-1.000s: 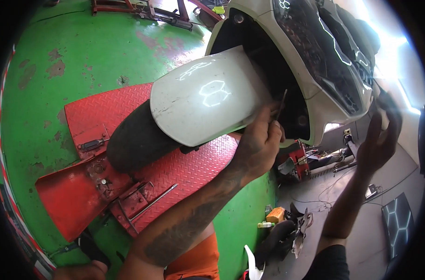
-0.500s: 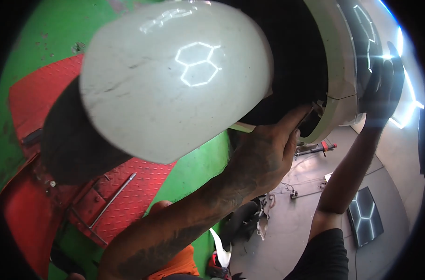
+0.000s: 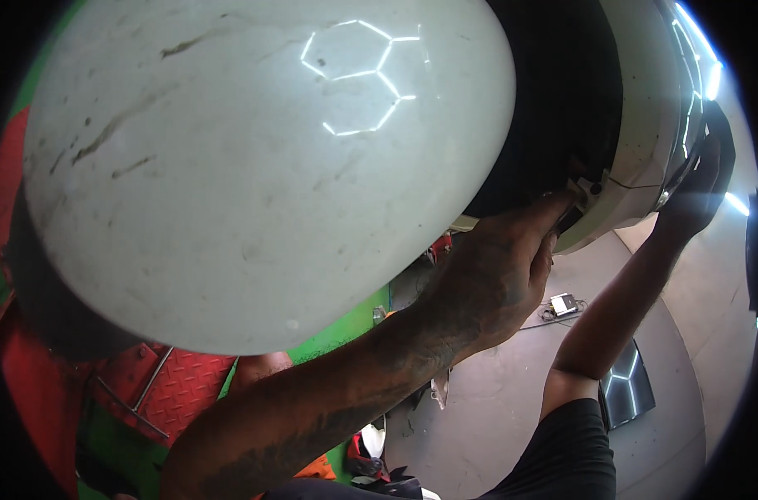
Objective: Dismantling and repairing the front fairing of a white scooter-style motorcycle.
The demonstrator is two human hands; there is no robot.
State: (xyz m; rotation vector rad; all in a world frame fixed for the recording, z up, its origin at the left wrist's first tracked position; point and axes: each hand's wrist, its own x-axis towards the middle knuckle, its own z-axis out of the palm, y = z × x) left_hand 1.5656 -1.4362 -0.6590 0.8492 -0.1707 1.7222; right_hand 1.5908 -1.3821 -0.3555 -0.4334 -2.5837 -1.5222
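Observation:
My left hand (image 3: 508, 271) reaches up to the lower edge of a curved white body panel (image 3: 637, 137). Its index finger is beside a small metal bracket (image 3: 591, 187), while the thumb presses lower, the edge pinched between them. Other fingers are hidden behind the hand. Farther right, my right hand (image 3: 705, 175) lies with fingers stretched against the glossy outer side of that panel; glare and shade blur its details. A large rounded white glossy shell (image 3: 271, 167), with dark scuffs, fills the upper left close to me. Between shell and panel is a black cavity (image 3: 562, 83).
Red treadplate (image 3: 187, 392) with a metal rod lies below left over green floor (image 3: 337, 329). On the grey floor (image 3: 512, 400) are a small white box with cables (image 3: 562, 305) and a dark reflective panel (image 3: 627, 387). Bright lamps (image 3: 712, 79) shine at the right.
My view has moved closer, so the white shell looks larger and covers more of the red platform. Both hands keep their places on the panel, with little visible movement.

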